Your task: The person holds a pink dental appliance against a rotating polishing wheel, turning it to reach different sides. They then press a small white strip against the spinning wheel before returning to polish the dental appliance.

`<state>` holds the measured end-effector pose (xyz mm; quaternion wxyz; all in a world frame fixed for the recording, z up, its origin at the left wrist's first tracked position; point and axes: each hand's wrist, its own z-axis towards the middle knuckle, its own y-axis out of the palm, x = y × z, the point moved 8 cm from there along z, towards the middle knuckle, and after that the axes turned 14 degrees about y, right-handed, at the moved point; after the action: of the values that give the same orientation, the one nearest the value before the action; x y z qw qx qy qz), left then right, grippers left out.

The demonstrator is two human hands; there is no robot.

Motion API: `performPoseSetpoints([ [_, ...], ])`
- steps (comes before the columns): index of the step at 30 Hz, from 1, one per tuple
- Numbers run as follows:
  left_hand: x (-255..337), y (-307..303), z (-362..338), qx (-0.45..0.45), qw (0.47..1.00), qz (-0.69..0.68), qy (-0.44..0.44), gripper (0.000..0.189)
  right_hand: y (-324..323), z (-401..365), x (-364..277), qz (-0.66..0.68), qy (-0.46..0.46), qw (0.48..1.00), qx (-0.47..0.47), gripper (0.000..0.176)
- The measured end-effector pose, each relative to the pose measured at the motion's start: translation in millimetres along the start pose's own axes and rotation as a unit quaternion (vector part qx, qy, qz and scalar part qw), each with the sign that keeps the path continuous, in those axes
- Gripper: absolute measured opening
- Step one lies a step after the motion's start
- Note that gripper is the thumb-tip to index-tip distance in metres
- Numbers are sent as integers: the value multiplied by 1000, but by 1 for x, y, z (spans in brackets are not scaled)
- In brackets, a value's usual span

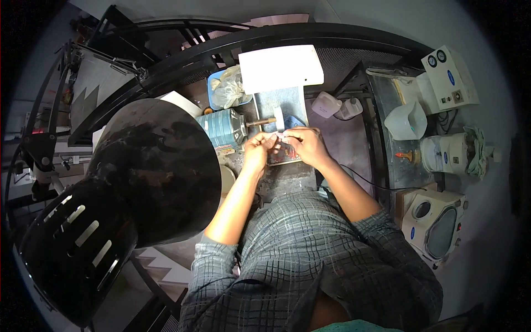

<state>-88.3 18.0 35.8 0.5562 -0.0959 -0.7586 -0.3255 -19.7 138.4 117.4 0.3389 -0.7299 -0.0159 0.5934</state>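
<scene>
Both hands meet just below the white buffing wheel (pixel 279 119) of a bench polishing motor (pixel 223 128). A small pale piece (pixel 280 136) sits between the fingertips, mostly hidden by them; I cannot tell what kind of thing it is. My left hand (pixel 260 149) pinches it from the left, fingers bent. From the right, my right hand (pixel 307 145) closes thumb and forefinger on it. The wheel is mounted on a brass-coloured shaft (pixel 260 122) reaching right from the blue-green motor. Beneath the hands lies a shallow metal tray (pixel 287 161) with reddish bits in it.
A large black lamp shade (pixel 160 171) fills the left side, close to my left forearm. Behind the wheel stands a bright white hood (pixel 281 69), with a blue bin (pixel 213 91) holding a plastic bag beside it. White machines (pixel 434 224) and a jug (pixel 406 120) stand at right.
</scene>
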Motion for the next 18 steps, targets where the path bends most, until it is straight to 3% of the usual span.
performPoseSetpoints([
  [4,61,11,-27,-39,987,84,134,12,-26,-22,-58,32,-84,996,-22,15],
  [6,86,25,-39,-31,989,51,137,12,-35,-32,-81,50,-112,992,-13,14],
  [9,110,34,-50,-31,976,7,215,10,-43,-40,-99,38,-121,992,-21,12],
  [18,130,41,-68,-21,971,-18,239,11,-56,-54,-130,26,-168,985,-19,11],
])
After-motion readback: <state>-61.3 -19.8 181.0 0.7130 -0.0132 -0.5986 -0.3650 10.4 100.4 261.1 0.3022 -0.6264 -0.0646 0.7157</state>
